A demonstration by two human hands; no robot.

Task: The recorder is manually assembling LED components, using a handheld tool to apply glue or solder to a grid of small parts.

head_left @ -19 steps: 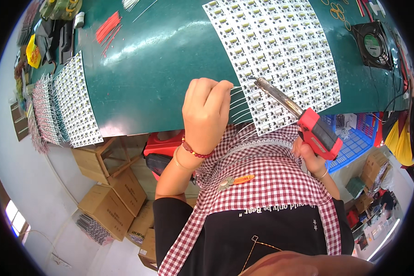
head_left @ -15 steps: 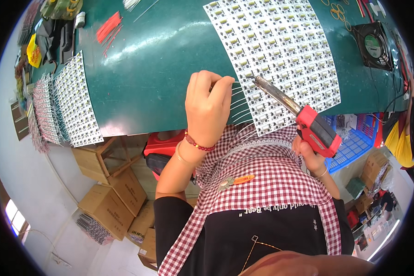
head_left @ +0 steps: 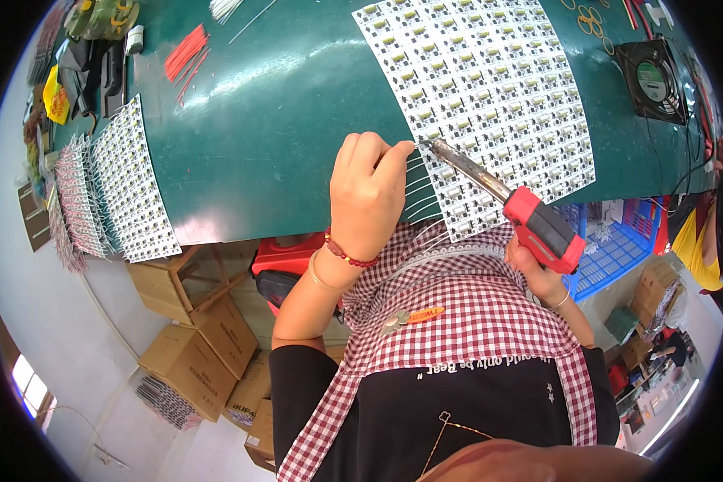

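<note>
Head view: at the lower centre of the frame, a checked apron lies nearest. Right of centre, the right hand is closed around the handle of a soldering iron; part of its grip is hidden behind the handle. The iron's long axis runs from lower right to upper left.

Governing relation: the iron's tip sits just right of the left hand's fingertips, at the left edge of the circuit-board panel. Left thumb and forefinger are pinched together; whether a wire lies between them cannot be told. Contact between tip and board cannot be confirmed either. The left hand is the nearer to that edge; the right hand is set back at the handle. White wires project leftward from the edge, below the pinch.

The panel's long axis rises toward the top of the frame, across the green table. A fan stands at upper right; red wires lie at upper left.
</note>
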